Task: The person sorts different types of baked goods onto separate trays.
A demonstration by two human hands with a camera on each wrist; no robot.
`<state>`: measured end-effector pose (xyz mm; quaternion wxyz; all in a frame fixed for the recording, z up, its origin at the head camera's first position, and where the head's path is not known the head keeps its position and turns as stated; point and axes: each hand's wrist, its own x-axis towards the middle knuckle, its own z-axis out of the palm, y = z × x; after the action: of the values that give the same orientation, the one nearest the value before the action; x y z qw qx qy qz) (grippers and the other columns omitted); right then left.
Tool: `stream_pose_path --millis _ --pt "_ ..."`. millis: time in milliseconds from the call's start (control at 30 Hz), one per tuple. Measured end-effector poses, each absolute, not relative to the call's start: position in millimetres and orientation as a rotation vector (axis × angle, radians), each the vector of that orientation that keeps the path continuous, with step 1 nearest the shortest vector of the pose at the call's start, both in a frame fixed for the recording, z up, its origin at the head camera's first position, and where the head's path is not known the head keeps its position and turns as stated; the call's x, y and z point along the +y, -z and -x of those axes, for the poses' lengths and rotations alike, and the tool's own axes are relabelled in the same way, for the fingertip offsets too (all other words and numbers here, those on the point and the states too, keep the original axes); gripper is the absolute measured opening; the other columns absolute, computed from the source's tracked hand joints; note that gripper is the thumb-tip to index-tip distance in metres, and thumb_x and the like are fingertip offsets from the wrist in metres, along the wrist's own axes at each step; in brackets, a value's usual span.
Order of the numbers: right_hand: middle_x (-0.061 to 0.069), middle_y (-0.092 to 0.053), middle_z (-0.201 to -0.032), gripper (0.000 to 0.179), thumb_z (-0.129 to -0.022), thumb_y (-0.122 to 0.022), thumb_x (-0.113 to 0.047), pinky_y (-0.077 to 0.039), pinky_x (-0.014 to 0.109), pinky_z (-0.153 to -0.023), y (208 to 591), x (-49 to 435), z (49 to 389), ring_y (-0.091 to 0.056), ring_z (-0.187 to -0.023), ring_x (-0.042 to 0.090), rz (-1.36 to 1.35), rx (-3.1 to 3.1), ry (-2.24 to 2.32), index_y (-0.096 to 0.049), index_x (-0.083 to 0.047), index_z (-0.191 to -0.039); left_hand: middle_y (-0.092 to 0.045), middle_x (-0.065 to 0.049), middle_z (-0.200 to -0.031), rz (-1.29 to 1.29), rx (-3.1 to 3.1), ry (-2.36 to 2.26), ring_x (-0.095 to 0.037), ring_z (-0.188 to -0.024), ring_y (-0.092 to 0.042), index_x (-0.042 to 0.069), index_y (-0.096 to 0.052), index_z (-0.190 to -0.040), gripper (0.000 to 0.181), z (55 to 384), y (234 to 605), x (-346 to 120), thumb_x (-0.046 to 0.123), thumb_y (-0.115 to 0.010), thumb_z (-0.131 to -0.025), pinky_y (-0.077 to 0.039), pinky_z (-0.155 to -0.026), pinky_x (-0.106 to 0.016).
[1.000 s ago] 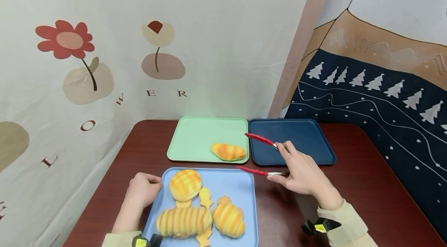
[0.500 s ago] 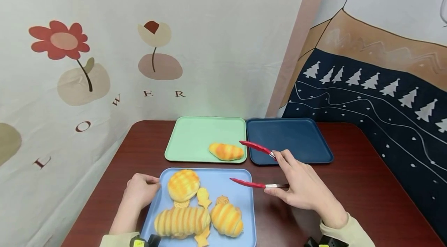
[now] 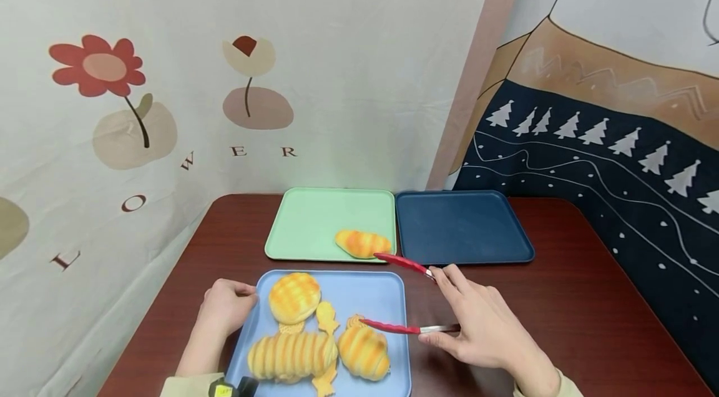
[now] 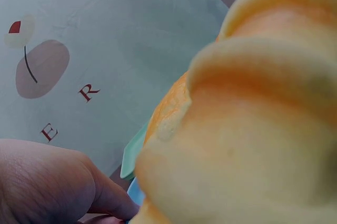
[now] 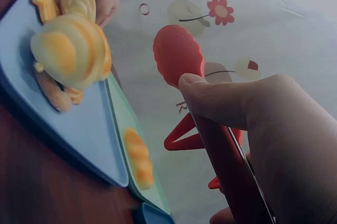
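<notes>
The right hand (image 3: 477,328) is grasping the red tongs (image 3: 401,261), whose arms are standing wide apart, one over the light-blue tray (image 3: 382,297), while the left hand (image 3: 227,306) is pinching that tray's left rim.

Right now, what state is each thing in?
Red tongs: spread open, gripped by right hand
Left hand: pinching rim of light blue tray
Light blue tray: holding three breads plus cookies
Cookies: some partly hidden by breads
Green tray: holding one bread
Navy tray: flat, face up
</notes>
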<state>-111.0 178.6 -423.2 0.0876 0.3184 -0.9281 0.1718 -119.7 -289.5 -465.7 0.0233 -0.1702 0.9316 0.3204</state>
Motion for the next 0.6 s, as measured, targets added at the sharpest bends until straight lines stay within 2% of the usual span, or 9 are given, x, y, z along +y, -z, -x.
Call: stream_pose_path --millis 400,600 --pt "-0.010 -0.053 -0.115 0.096 -0.083 -0.064 -0.084 -0.036 0.023 -0.053 436 178 92 -0.041 -0.062 -0.002 -0.921 -2.846 -0.490 -0.060 -0.011 -0.145 -0.075 -0.024 -0.112 0.529 2.885 -0.989 -0.045 -0.106 -0.068 0.003 -0.084 -0.104 0.023 118 466 -290 0.017 -0.071 -0.091 -0.054 -0.083 -0.057" --pt "-0.011 -0.052 -0.113 0.097 -0.083 -0.059 -0.087 -0.037 0.024 -0.054 435 177 89 -0.042 -0.064 -0.001 -0.917 -2.944 -0.506 -0.061 -0.013 -0.146 -0.075 -0.025 -0.112 0.525 2.895 -0.991 -0.046 -0.106 -0.068 0.002 -0.084 -0.104 0.023 119 465 -288 0.016 -0.071 -0.091 -0.054 -0.082 -0.057"
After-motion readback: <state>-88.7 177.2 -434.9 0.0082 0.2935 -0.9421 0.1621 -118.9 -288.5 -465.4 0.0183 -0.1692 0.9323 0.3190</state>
